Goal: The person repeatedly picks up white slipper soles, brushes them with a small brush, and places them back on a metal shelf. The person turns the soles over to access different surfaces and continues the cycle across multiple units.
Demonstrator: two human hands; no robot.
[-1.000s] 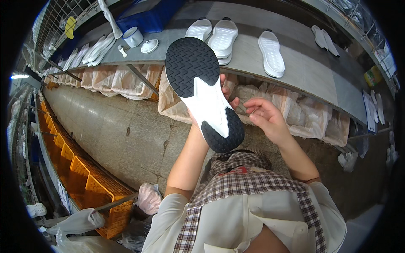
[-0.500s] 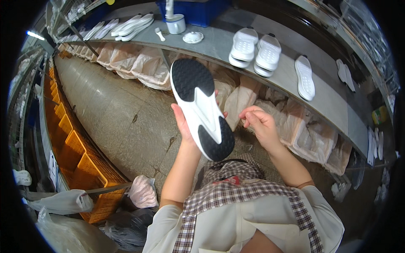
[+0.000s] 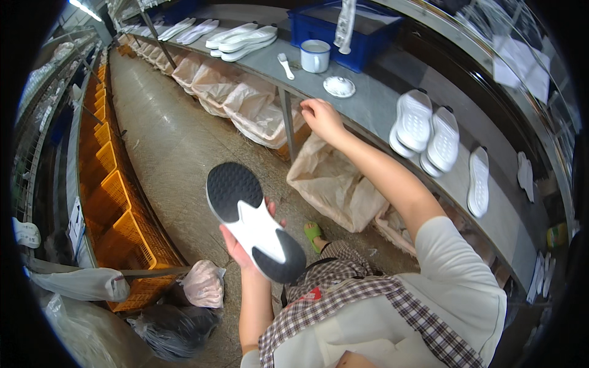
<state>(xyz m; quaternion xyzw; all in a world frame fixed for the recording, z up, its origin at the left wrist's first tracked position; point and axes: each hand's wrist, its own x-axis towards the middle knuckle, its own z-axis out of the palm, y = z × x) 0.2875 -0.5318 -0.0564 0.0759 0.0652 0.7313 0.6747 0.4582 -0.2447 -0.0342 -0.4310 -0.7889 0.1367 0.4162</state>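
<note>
My left hand [image 3: 239, 253] grips a shoe sole [image 3: 256, 224] from beneath, in front of my apron. Its underside faces up: black textured pads at both ends and a white middle. My right hand [image 3: 323, 121] is stretched out to the edge of the grey bench [image 3: 374, 101], with its fingers curled together. What lies in those fingers, if anything, is too small to make out. Closest to it on the bench are a small white brush [image 3: 286, 66], a white round lid [image 3: 339, 87] and a white enamel mug [image 3: 315, 56].
White soles stand in pairs [image 3: 413, 122] to the right on the bench, and more soles [image 3: 247, 42] lie further left. Behind the mug is a blue crate [image 3: 374, 46]. Lined bins [image 3: 334, 184] sit under the bench. Orange baskets [image 3: 138, 239] run along the left.
My right hand has left its place beside the sole and reached forward to the bench edge. The sole in my left hand is lower. The view has turned, so the bench sits further right.
</note>
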